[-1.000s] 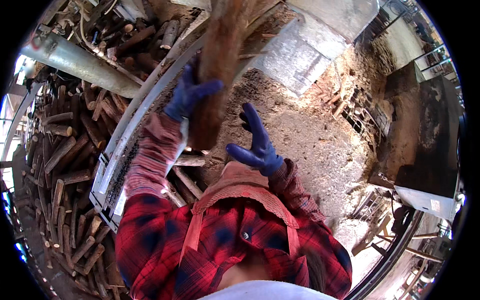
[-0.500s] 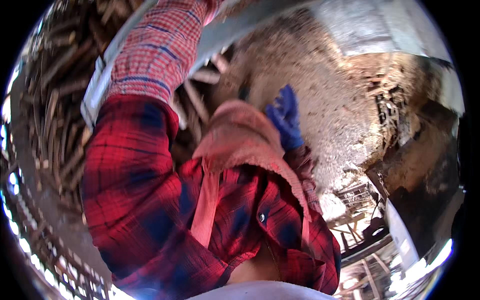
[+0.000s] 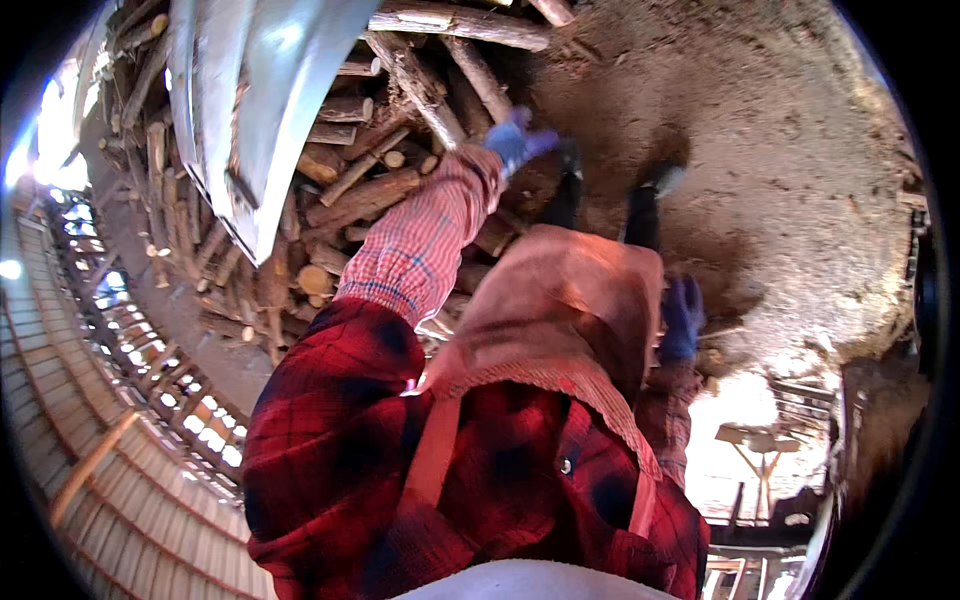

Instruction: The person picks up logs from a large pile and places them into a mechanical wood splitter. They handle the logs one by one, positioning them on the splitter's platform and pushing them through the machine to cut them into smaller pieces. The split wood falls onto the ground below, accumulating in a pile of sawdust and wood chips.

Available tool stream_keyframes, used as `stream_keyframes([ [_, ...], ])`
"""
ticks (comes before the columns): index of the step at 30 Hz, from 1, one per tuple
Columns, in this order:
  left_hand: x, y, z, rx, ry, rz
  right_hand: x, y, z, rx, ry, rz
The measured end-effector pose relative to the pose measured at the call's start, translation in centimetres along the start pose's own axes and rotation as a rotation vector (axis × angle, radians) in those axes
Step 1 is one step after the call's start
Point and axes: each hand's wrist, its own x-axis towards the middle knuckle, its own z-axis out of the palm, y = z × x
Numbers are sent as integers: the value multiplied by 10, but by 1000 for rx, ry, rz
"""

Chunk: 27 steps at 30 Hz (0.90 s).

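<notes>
Where the stacked firewood (image 3: 350, 190) meets the bare dirt, the left hand (image 3: 518, 142), in a blue glove, reaches down among the sticks. Its fingers curl at the end of a long grey branch (image 3: 425, 92) that slants up toward the top of the view, but whether they have closed on that branch or only rest against it cannot be told, since the sleeve hides the palm. One pale checked sleeve (image 3: 425, 240) leads back from that glove to a red plaid jacket (image 3: 350, 450).

The right hand (image 3: 682, 318), gloved in the same blue, hangs low beside a brown apron (image 3: 570, 310). It points downward with the fingers loosely together and nothing visible in them; how far it is closed cannot be made out. So two gloved hands show, one at the wood and one well apart from it.

Below the left glove two dark boots (image 3: 640, 205) stand on the dirt ground (image 3: 780, 130), just beside the edge of the pile. The pile itself holds too many logs and split sticks to count, lying mostly crosswise, with another long pale branch (image 3: 455, 20) across the top. One curved sheet of bright metal (image 3: 255, 110) lies over the wood on the left. Further left a corrugated metal wall (image 3: 110, 500) runs along the rim.
</notes>
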Motion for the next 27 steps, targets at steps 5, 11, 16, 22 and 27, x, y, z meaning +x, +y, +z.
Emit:
stream_keyframes([
  [5, 176, -93, -171, 392, 572, -109, 21, 46, 14, 212, 315, 80],
  [11, 284, -174, -500, 1280, 955, 114, 128, 104, 31, 179, 217, -124],
  [16, 229, -92, -313, 437, 922, -24, 149, 41, 85, 18, 202, -260],
  [22, 116, -35, -185, 67, 746, 447, 165, 14, 327, 617, -361, 130],
  [27, 110, 39, -136, 255, 653, 222, 160, -61, 423, 835, -591, 601],
])
